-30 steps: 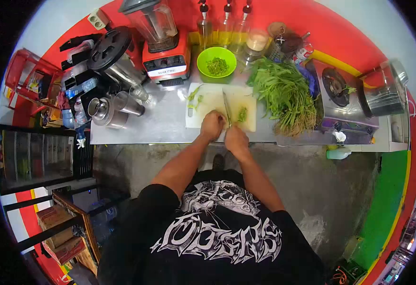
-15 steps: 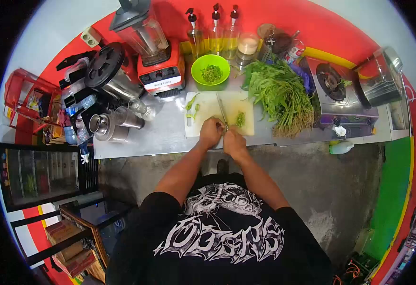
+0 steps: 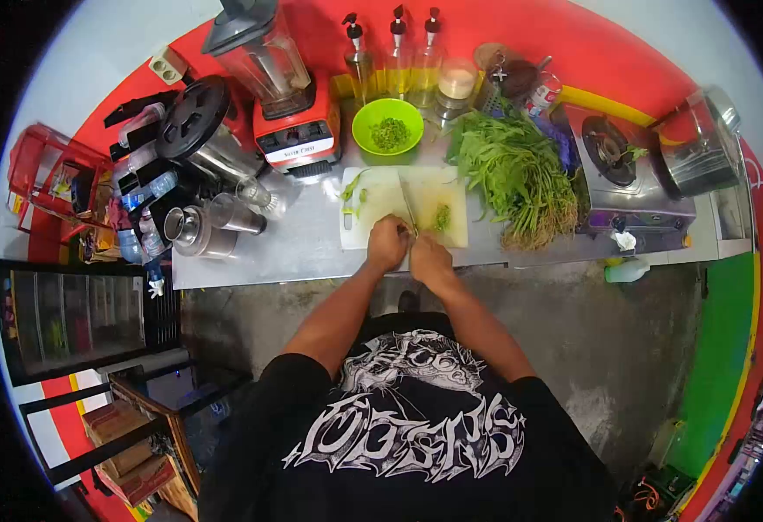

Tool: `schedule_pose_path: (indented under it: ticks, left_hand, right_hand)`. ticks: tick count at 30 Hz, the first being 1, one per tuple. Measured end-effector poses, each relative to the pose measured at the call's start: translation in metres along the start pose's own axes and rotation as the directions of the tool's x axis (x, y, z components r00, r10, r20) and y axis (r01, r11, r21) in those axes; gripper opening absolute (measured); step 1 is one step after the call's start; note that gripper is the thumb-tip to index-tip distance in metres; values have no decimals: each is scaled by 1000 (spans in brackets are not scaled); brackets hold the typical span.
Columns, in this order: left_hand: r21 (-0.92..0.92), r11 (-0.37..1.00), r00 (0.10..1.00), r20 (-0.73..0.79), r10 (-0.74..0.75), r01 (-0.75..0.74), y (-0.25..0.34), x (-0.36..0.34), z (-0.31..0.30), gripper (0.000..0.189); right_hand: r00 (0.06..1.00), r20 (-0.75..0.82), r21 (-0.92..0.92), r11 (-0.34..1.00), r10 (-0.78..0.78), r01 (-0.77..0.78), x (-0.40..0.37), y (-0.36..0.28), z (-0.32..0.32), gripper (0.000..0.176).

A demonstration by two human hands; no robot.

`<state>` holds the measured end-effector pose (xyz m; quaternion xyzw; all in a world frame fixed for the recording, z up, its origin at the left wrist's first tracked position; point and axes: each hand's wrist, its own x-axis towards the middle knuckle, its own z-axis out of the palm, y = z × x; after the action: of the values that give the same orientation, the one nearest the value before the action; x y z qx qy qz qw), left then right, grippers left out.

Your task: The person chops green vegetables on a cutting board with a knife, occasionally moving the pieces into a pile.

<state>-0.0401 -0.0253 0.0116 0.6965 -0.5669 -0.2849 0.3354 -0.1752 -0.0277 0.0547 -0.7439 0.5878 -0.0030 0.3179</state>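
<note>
A white cutting board [image 3: 381, 190] lies on the metal counter under my hands. My right hand [image 3: 431, 259] is wrapped round the handle of a knife [image 3: 407, 198], whose blade points away from me across the board. Close beside it, my left hand [image 3: 387, 242] has its fingers curled near the blade; what they pinch is hidden. Slim green pods that look like chillies [image 3: 352, 186] lie at the board's left. A small heap of chopped green pieces [image 3: 441, 217] sits right of the blade. Behind the board, a lime-green bowl [image 3: 414, 132] holds more chopped green pieces.
To the right lie leafy greens with roots [image 3: 516, 174], beside a gas stove [image 3: 629, 196] with a metal pot [image 3: 695, 157]. A red blender [image 3: 296, 135], pump bottles [image 3: 397, 70] and a jar [image 3: 456, 87] line the back. Metal shakers [image 3: 191, 228] stand at left.
Almost nothing differs. Both hands and the knife stay at the same place on the board, while the whole view shifts very slightly.
</note>
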Motion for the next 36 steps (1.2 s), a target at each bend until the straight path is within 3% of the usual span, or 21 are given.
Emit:
schedule_pose_path:
  ticks: [2,4,9,12,15,22,24,27,31,34,36]
  left_hand:
    - [-8,1000,1000,-18,15,-15,-4,-7,4,5]
    - [24,993,990,-74,121,-119,-5,-8,5,7]
    - [61,983,978,-104,178,-173,3,-11,2,10]
    - [30,987,980,-115,163,-160,0,-14,4,10]
    - [-31,990,983,-123,134,-139,4,-17,5,11]
    - [-33,996,993,-80,85,-88,7,-17,3,12]
    - [-40,993,987,-121,103,-109,4,-17,4,13]
    - [9,982,975,-117,188,-189,0,-15,3,15]
    - [23,987,984,-78,163,-162,3,-12,2,15]
    - [30,993,992,-39,119,-117,3,-13,-5,13]
    - [-30,994,994,1,105,-105,-1,-19,-12,13]
  right_hand:
    - [1000,18,21,1000,4,-4,-5,4,6,32]
    - [997,15,81,994,70,-71,-4,4,6,31]
    - [999,23,-30,999,-36,37,-6,5,-1,31]
    - [994,97,3,998,57,-57,-9,-6,-10,28]
    - [999,22,21,999,38,-38,-11,0,5,30]
    - [998,64,15,1000,20,-21,-2,0,-3,30]
    - [998,63,68,998,-1,-4,-7,3,4,34]
    - [990,93,79,990,105,-113,-12,0,5,36]
    - [999,35,50,999,-9,8,1,9,10,37]
    - [1000,25,39,999,5,-6,9,10,12,35]
    - [992,-64,148,984,109,-99,11,16,22,33]
